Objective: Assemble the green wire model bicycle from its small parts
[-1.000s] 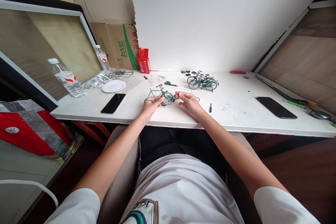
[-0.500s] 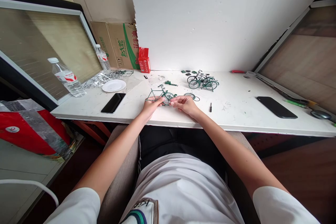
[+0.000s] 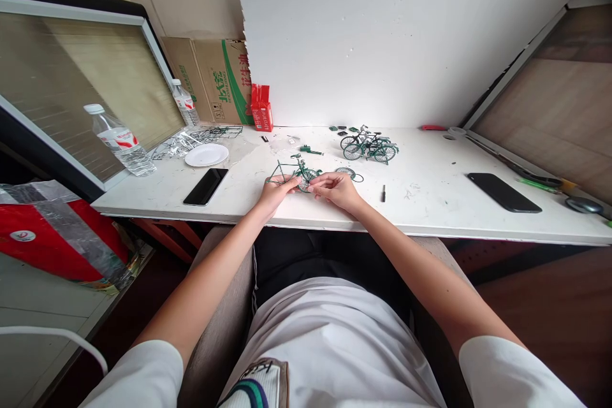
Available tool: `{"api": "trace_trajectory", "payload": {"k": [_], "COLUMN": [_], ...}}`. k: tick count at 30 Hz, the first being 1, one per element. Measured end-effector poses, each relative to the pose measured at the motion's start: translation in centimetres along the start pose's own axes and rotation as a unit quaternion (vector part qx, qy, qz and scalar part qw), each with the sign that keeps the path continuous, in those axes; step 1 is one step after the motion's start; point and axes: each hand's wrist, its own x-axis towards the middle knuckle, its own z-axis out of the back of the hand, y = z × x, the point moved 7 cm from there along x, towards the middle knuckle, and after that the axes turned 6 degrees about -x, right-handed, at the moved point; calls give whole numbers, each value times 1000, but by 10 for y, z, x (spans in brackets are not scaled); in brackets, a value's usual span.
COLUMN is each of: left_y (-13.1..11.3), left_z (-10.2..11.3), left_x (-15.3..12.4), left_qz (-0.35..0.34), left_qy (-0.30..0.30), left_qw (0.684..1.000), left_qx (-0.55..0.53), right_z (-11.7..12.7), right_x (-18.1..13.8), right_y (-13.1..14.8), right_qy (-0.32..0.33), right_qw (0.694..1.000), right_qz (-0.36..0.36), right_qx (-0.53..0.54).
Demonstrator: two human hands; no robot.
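A green model bicycle with one spoked wheel fitted stands tilted near the table's front edge. My left hand is closed around its lower part, thumb reaching toward the wheel. From the other side my right hand pinches at the wheel's hub; anything between those fingertips is too small to make out. Just past my right hand lies a loose spoked wheel with a thin ring. A short dark screwdriver lies to the right. Behind the bicycle is a small green part.
Finished-looking model bicycles stand at the back. Phones lie on both sides. To the left are a white plate, part frames and water bottles. A red box stands by the wall.
Both hands keep nearly the same place and grip. The bicycle's handlebar end and the right fingertips have shifted only slightly; the whole view has moved a little.
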Motion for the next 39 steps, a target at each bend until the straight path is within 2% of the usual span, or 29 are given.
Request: {"api": "trace_trajectory", "payload": {"k": [7, 20, 39], "left_y": [-5, -3, -3], "left_z": [-2, -3, -6], "left_x": [-2, -1, -2], "left_qz": [-25, -25, -18], "left_qy": [13, 19, 30], "left_qw": [1000, 999, 999], "left_qx": [12, 11, 20], "right_z": [-1, -1, -4], "right_x": [0, 3, -2], "right_y": [2, -2, 3], "right_qy": [-6, 8, 11], "right_qw": [1000, 1000, 1000], "right_qz": [-1, 16, -23], "right_qx": [9, 6, 12]}}
